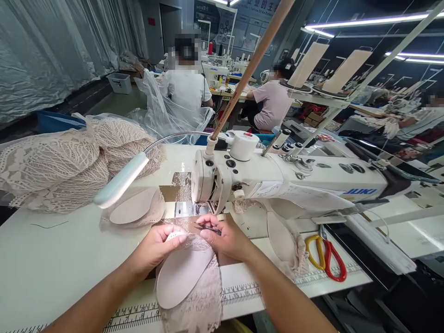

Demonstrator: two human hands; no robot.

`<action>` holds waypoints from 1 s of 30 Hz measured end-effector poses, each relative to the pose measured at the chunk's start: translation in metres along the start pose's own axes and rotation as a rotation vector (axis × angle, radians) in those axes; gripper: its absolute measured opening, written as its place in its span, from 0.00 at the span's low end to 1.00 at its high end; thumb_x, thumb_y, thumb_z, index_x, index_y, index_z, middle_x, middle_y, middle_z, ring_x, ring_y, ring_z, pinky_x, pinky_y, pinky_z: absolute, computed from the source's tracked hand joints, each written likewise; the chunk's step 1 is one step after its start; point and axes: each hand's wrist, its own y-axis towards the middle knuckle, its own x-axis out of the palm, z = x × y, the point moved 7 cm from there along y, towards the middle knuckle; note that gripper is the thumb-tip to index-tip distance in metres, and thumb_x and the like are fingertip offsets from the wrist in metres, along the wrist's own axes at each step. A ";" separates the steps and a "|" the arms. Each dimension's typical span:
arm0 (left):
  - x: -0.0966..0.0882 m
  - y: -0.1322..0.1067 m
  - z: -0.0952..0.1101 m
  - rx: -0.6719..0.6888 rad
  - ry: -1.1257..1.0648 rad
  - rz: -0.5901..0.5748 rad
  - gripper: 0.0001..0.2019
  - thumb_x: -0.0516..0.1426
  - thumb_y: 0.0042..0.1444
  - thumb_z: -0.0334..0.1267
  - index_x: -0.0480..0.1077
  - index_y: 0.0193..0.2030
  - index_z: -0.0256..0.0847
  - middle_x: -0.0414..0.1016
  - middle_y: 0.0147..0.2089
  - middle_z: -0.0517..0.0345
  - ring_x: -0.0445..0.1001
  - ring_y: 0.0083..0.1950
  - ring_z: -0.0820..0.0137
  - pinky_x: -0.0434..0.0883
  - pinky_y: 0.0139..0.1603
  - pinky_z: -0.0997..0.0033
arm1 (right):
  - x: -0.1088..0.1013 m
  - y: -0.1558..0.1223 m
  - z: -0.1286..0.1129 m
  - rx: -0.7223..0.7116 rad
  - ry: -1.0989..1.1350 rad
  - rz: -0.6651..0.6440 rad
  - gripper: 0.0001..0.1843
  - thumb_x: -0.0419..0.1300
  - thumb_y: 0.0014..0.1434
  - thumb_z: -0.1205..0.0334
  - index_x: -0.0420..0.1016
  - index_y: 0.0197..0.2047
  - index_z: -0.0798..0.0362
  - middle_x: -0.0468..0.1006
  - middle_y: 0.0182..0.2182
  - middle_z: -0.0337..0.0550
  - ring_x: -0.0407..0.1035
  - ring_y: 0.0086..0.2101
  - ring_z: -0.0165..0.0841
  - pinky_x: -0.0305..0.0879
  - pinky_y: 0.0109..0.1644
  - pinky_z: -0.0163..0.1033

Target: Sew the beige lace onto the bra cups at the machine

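My left hand (159, 245) pinches the upper edge of a pale pink lace piece (204, 303) with a smooth oval bra cup (183, 277) on it. The piece hangs over the table's front edge. My right hand (231, 236) has its fingers closed round small dark thread snips (210, 229), their points toward the left hand. The right thumb lies close to the lace edge. Just beyond both hands is the needle area of a white JUKI sewing machine (243, 171), its metal plate (183, 209) lit.
Another lace cup piece (135, 206) lies left, one more (280, 236) right. Red-and-yellow-handled scissors (326, 256) rest near the ruler-marked front edge. Lace is heaped (69, 157) at back left. A lamp (121, 180) arches over the table. People sit at machines beyond.
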 end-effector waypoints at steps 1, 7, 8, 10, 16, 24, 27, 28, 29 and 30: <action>-0.001 0.000 0.001 0.015 0.029 0.012 0.18 0.65 0.47 0.50 0.70 0.30 0.36 0.67 0.25 0.62 0.62 0.26 0.76 0.59 0.26 0.76 | -0.001 -0.001 -0.001 0.008 -0.040 -0.008 0.14 0.57 0.59 0.55 0.71 0.47 0.52 0.75 0.43 0.43 0.69 0.43 0.34 0.63 0.50 0.39; 0.000 0.001 0.005 0.082 0.216 0.019 0.19 0.62 0.50 0.52 0.72 0.30 0.35 0.69 0.28 0.58 0.63 0.29 0.73 0.60 0.29 0.75 | 0.007 -0.001 0.001 0.063 -0.108 -0.056 0.12 0.62 0.55 0.58 0.75 0.44 0.48 0.77 0.37 0.37 0.70 0.36 0.31 0.64 0.40 0.35; 0.000 0.002 0.005 0.094 0.235 0.016 0.19 0.62 0.50 0.52 0.73 0.31 0.34 0.70 0.29 0.57 0.64 0.30 0.72 0.60 0.29 0.74 | 0.009 0.000 0.000 0.054 -0.108 -0.055 0.12 0.62 0.55 0.59 0.76 0.44 0.48 0.77 0.36 0.37 0.70 0.36 0.31 0.64 0.39 0.34; 0.001 0.002 0.005 0.111 0.257 -0.003 0.19 0.61 0.50 0.52 0.73 0.31 0.34 0.70 0.29 0.55 0.64 0.31 0.71 0.61 0.30 0.74 | 0.011 0.001 -0.005 0.028 -0.103 -0.041 0.12 0.63 0.54 0.61 0.77 0.43 0.48 0.78 0.35 0.36 0.70 0.35 0.30 0.64 0.38 0.33; 0.003 0.003 0.000 0.100 0.309 -0.041 0.20 0.60 0.52 0.52 0.68 0.25 0.35 0.60 0.23 0.62 0.55 0.26 0.75 0.54 0.25 0.75 | 0.019 0.003 -0.004 0.039 0.031 -0.015 0.08 0.61 0.56 0.61 0.78 0.40 0.50 0.80 0.37 0.39 0.72 0.38 0.32 0.65 0.41 0.35; -0.009 0.006 0.000 0.051 0.161 -0.029 0.17 0.60 0.53 0.52 0.69 0.32 0.37 0.62 0.27 0.63 0.59 0.28 0.75 0.57 0.28 0.76 | 0.008 0.006 0.018 0.104 0.313 0.050 0.16 0.62 0.56 0.57 0.71 0.46 0.54 0.75 0.39 0.42 0.70 0.40 0.31 0.65 0.44 0.35; -0.010 0.006 0.002 0.033 0.082 -0.077 0.15 0.61 0.53 0.48 0.69 0.40 0.39 0.69 0.34 0.59 0.65 0.33 0.71 0.62 0.33 0.74 | 0.014 0.004 0.023 0.154 0.250 -0.066 0.15 0.64 0.53 0.61 0.72 0.45 0.52 0.73 0.36 0.39 0.69 0.37 0.30 0.64 0.41 0.34; -0.008 0.006 0.004 0.029 0.078 -0.094 0.17 0.63 0.51 0.47 0.69 0.43 0.40 0.70 0.36 0.58 0.67 0.35 0.70 0.64 0.35 0.73 | 0.015 0.003 0.024 0.164 0.213 -0.078 0.14 0.63 0.53 0.63 0.72 0.44 0.52 0.73 0.35 0.38 0.68 0.36 0.29 0.64 0.40 0.34; -0.007 0.005 0.005 0.025 0.085 -0.106 0.19 0.64 0.49 0.46 0.68 0.45 0.40 0.71 0.38 0.57 0.68 0.37 0.69 0.64 0.37 0.72 | 0.016 0.003 0.024 0.164 0.186 -0.077 0.13 0.62 0.54 0.64 0.73 0.44 0.51 0.73 0.34 0.38 0.68 0.35 0.29 0.64 0.39 0.33; -0.006 0.006 0.007 0.025 0.099 -0.111 0.22 0.65 0.47 0.45 0.68 0.47 0.40 0.72 0.40 0.56 0.69 0.38 0.67 0.65 0.38 0.72 | 0.016 0.003 0.023 0.157 0.172 -0.071 0.12 0.61 0.54 0.64 0.73 0.44 0.51 0.73 0.34 0.37 0.68 0.35 0.29 0.63 0.39 0.33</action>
